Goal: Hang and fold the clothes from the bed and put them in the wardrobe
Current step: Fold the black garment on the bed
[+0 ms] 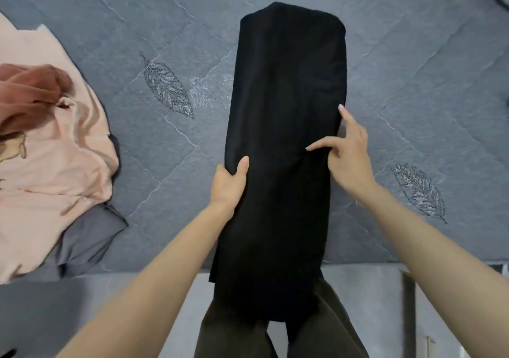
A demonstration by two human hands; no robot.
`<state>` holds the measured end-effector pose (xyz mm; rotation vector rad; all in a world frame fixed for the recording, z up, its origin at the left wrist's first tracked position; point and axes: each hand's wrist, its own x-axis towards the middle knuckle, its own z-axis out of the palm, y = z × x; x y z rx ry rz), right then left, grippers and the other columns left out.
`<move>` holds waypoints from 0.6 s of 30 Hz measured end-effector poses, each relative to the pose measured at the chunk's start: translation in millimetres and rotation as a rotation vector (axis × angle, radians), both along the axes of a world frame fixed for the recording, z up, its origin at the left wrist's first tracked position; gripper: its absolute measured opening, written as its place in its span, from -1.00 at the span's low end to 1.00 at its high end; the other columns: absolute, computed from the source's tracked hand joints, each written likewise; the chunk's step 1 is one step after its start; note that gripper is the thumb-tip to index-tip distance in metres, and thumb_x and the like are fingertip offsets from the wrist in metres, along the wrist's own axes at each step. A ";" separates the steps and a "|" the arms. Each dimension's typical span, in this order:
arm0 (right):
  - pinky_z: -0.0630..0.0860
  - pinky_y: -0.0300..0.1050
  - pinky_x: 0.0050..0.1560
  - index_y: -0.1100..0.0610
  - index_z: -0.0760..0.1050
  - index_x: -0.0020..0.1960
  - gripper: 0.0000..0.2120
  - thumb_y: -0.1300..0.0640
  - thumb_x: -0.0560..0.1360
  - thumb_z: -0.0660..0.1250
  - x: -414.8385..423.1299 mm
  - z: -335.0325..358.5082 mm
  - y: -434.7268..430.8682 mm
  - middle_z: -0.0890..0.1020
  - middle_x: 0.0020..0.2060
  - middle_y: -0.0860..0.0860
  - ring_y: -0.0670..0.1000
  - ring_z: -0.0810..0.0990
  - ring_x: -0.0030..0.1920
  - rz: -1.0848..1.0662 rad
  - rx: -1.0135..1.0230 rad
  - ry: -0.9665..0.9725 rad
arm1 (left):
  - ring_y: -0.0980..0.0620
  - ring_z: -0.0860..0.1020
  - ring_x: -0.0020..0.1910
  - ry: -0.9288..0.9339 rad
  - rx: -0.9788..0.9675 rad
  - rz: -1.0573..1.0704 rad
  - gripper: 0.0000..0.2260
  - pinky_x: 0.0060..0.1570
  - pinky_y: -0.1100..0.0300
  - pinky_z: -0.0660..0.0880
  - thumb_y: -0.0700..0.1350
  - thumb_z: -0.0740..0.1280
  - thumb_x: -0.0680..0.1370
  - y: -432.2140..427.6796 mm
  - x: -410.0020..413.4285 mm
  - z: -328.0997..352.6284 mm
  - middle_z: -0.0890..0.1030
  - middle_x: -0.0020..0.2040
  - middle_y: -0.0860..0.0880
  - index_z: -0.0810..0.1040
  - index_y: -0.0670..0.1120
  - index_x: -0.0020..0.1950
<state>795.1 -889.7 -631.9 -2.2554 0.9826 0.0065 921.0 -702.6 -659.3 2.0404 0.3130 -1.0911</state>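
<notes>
A black garment [286, 96], folded into a long narrow strip, lies lengthwise on the grey quilted bed [413, 68], and its near end hangs over the bed's front edge. My left hand [228, 184] grips the strip's left edge, thumb on top and fingers tucked under the cloth. My right hand [347, 153] holds the right edge, with the thumb on top of the fabric, the index finger stretched along the edge and the other fingers underneath.
A pile of clothes lies at the left of the bed: a pink garment [46, 148], a rust-red one [30, 90] on it and a grey one [85, 239] beneath. My legs in dark olive trousers [242, 333] stand at the bed's edge.
</notes>
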 end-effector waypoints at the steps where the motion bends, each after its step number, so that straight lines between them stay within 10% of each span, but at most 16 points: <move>1: 0.22 -0.35 0.32 -0.02 0.66 -0.03 -0.53 0.45 0.50 0.12 -0.8 -2.5 -0.8 0.25 0.47 0.05 0.03 0.22 0.45 -0.125 0.101 -0.037 | -0.04 0.55 0.14 0.064 -0.030 0.025 -0.63 0.19 0.06 0.48 0.15 0.34 0.53 1.7 -3.0 0.6 0.57 0.12 -0.02 0.45 -0.09 0.15; 5: 0.41 -0.23 0.07 -0.31 0.30 0.30 -0.64 0.08 0.61 0.11 -20.0 -9.9 16.4 0.55 0.03 -0.08 -0.24 0.53 0.01 -0.343 0.427 -0.110 | 0.05 0.64 -0.03 0.118 -0.110 0.017 -0.63 -0.04 0.18 0.59 0.15 0.42 0.47 1.1 13.7 4.5 0.67 0.03 -0.02 0.57 -0.08 0.12; 9: 0.26 -0.17 0.41 -0.37 -0.04 0.47 -0.23 0.01 0.50 0.39 -35.2 -12.5 36.0 0.16 0.10 -0.72 -0.33 0.29 0.30 -0.312 0.607 -0.140 | 0.09 0.65 -0.04 0.146 -0.167 -0.054 -0.60 -0.17 0.28 0.56 0.15 0.43 0.46 -13.1 22.9 11.9 0.67 0.01 0.03 0.57 -0.06 0.18; 14: 0.21 0.02 0.50 -0.27 -0.14 0.53 -0.16 0.25 0.55 0.30 -22.9 3.5 24.2 0.15 0.45 -0.35 -0.20 0.18 0.48 -0.306 0.621 -0.201 | 0.11 0.62 -0.09 0.085 -0.120 0.009 -0.67 -0.20 0.25 0.55 0.15 0.40 0.49 -14.9 21.8 21.1 0.64 0.01 0.01 0.49 -0.04 0.10; 18: 0.15 -0.07 0.52 -0.16 0.04 0.55 -0.31 0.28 0.58 0.24 -26.3 39.2 13.7 0.20 0.49 -0.26 -0.28 0.17 0.47 -0.226 0.643 -0.303 | 0.16 0.59 0.09 -0.083 -0.255 -0.011 -0.44 0.15 0.13 0.53 0.09 0.39 0.52 -5.7 25.9 50.5 0.56 0.19 0.22 0.20 0.08 0.43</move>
